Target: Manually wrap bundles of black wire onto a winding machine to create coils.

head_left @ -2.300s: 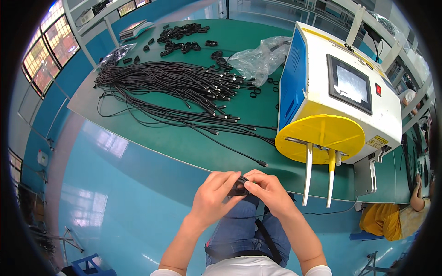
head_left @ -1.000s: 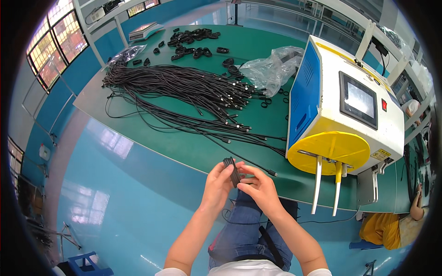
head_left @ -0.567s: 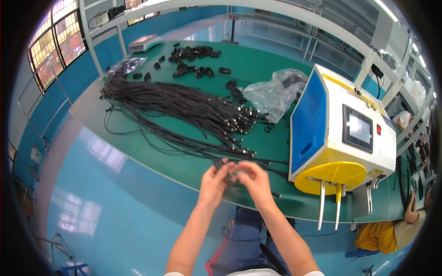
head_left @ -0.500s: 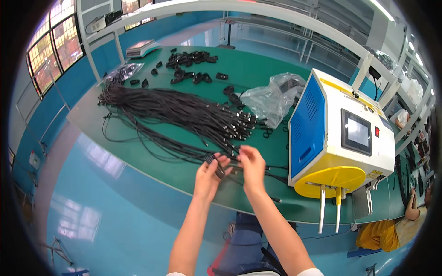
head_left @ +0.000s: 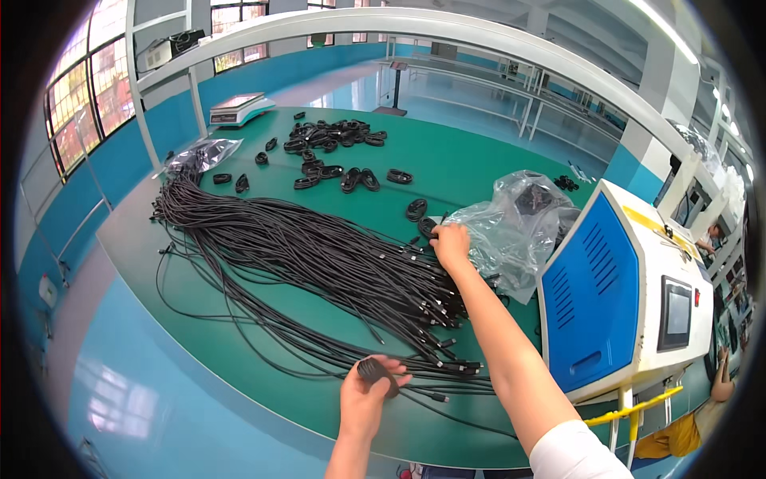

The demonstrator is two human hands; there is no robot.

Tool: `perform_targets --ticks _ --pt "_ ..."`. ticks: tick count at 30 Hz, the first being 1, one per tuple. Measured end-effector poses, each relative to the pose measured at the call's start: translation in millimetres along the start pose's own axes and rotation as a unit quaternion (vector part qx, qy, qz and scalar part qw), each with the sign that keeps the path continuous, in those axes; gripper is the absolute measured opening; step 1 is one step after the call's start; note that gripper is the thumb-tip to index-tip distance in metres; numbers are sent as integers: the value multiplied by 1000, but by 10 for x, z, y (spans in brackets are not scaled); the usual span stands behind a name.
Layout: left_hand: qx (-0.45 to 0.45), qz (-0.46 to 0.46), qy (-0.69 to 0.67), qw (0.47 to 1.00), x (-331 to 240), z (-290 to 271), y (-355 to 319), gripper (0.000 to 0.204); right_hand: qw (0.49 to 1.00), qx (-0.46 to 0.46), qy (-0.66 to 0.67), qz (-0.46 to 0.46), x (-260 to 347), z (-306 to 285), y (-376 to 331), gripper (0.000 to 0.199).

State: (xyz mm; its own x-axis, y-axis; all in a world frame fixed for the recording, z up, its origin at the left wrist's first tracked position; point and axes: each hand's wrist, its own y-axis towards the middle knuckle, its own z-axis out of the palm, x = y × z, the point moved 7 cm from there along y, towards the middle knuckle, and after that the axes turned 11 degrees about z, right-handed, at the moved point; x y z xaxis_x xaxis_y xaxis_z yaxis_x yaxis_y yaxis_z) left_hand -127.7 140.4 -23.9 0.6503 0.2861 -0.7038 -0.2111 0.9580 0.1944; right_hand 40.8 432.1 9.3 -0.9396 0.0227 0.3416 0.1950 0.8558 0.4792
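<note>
My left hand [head_left: 363,403] is closed around a small dark cable coil [head_left: 373,375] near the front edge of the table. Its thumb presses the windings, and loose cable ends stick out to the right. Farther off, my right hand [head_left: 452,244] has its fingers curled at the edge of a coiled black cable [head_left: 427,228], which it partly hides. That coil lies beside a clear plastic bag [head_left: 511,231]. Between and left of my hands spreads a thick bundle of long black cables [head_left: 295,239], their metal plugs gathered at the right end.
Several black cable coils [head_left: 331,140] lie at the back of the green table [head_left: 447,152]. A white and blue machine [head_left: 594,295] stands at the right. At the far left are a scale [head_left: 239,109] and another plastic bag [head_left: 209,153]. A white frame beam [head_left: 415,22] crosses above.
My right hand has left my left hand and reached forward to a coil by the plastic bag. My left hand keeps its coil. The view has shifted, so the machine appears farther right.
</note>
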Motion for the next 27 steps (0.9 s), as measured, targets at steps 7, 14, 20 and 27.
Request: perform_targets --ticks 7,14,20,27 --pt "-32 -53 -64 996 3 85 91 33 995 -21 72 68 -58 -150 93 21" --pt "77 -44 227 970 124 431 1665 32 842 -141 476 214 -26 -1136 -685 14" --pt "24 163 468 868 -373 857 2205 65 798 -70 561 210 63 -1666 -1512 15" --pt "154 -106 120 975 -374 1280 293 54 670 146 678 264 -20 -2010 -2568 14"
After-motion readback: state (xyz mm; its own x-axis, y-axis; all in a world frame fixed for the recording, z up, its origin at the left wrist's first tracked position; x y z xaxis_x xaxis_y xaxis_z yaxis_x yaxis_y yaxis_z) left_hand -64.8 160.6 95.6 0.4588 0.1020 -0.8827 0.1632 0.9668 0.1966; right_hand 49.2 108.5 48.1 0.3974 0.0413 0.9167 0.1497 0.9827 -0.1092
